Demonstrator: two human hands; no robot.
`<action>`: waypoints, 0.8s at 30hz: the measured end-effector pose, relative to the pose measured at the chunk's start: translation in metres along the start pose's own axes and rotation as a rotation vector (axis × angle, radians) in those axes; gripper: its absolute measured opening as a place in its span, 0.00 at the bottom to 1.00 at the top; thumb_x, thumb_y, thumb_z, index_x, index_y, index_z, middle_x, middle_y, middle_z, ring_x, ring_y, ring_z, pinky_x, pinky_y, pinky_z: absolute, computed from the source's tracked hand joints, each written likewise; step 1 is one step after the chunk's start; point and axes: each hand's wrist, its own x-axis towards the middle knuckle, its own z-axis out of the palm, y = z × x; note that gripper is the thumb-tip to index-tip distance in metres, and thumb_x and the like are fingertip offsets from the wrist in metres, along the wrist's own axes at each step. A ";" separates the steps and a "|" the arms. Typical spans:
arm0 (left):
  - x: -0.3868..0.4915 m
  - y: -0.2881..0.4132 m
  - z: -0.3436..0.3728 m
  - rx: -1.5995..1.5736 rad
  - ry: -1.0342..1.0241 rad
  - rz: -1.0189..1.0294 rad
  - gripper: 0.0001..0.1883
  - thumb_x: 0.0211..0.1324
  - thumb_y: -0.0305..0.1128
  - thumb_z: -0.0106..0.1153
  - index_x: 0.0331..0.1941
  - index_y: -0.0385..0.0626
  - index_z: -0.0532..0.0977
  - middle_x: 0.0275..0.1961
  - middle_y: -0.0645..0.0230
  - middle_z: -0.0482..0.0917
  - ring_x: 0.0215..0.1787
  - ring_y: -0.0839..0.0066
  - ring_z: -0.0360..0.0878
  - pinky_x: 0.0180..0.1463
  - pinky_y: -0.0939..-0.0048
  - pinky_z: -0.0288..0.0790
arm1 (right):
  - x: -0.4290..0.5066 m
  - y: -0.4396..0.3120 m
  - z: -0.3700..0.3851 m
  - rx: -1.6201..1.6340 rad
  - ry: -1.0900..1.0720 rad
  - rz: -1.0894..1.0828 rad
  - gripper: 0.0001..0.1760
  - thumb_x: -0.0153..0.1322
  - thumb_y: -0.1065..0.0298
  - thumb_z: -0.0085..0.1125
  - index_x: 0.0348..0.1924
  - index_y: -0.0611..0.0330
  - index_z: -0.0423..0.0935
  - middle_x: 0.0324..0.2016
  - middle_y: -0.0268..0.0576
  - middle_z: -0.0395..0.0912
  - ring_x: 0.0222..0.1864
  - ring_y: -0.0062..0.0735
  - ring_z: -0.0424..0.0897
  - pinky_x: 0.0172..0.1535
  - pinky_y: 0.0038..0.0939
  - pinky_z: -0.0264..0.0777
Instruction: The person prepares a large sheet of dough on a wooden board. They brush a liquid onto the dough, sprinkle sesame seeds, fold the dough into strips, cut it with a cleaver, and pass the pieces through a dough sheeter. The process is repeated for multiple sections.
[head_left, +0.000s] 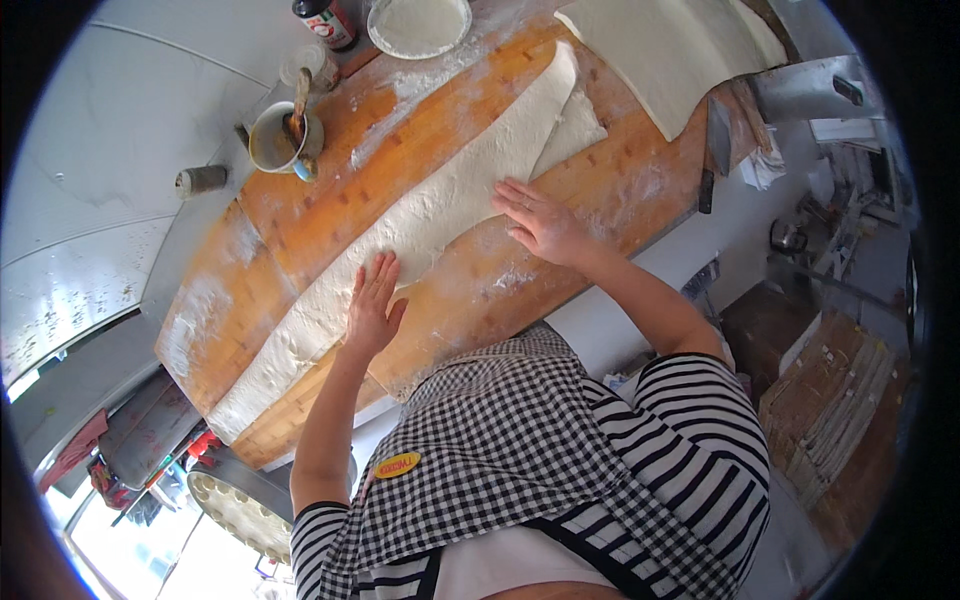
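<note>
A long strip of dough (442, 195) lies diagonally across a floured wooden board (465, 300), with a folded flap near its upper right end. On its surface, near the middle, rests my left hand (373, 304), palm down with the thumb apart. My right hand (544, 221) touches the near edge of the strip further right, its fingers flat on the dough. Neither hand grips anything. A wide second sheet of dough (667, 52) lies at the upper right of the board.
Along the far edge stand a mug (277, 142) with a brush in it, a glass jar (319, 67), a dark bottle (326, 22) and a bowl of white contents (418, 26). A knife (716, 142) and a metal cleaver or scraper (814, 90) lie at the right edge.
</note>
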 end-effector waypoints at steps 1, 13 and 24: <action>0.004 0.005 0.002 0.040 -0.013 0.003 0.28 0.56 0.27 0.61 0.63 0.44 0.69 0.66 0.60 0.71 0.72 0.61 0.64 0.73 0.51 0.55 | -0.004 0.010 -0.001 0.056 -0.031 0.023 0.15 0.67 0.71 0.61 0.47 0.59 0.78 0.47 0.51 0.80 0.51 0.47 0.79 0.53 0.43 0.74; 0.158 0.057 0.065 0.241 -0.108 0.168 0.31 0.56 0.41 0.63 0.65 0.55 0.69 0.76 0.66 0.56 0.79 0.64 0.47 0.78 0.50 0.44 | 0.103 0.206 -0.066 -0.094 0.360 1.082 0.28 0.65 0.67 0.65 0.57 0.58 0.71 0.42 0.43 0.79 0.43 0.35 0.80 0.47 0.31 0.74; 0.152 0.026 0.060 0.121 -0.141 0.263 0.27 0.60 0.35 0.57 0.65 0.53 0.69 0.74 0.66 0.61 0.78 0.60 0.52 0.77 0.48 0.45 | 0.004 0.168 -0.121 -0.414 0.183 0.928 0.14 0.68 0.72 0.59 0.46 0.53 0.82 0.44 0.40 0.78 0.47 0.36 0.78 0.52 0.34 0.72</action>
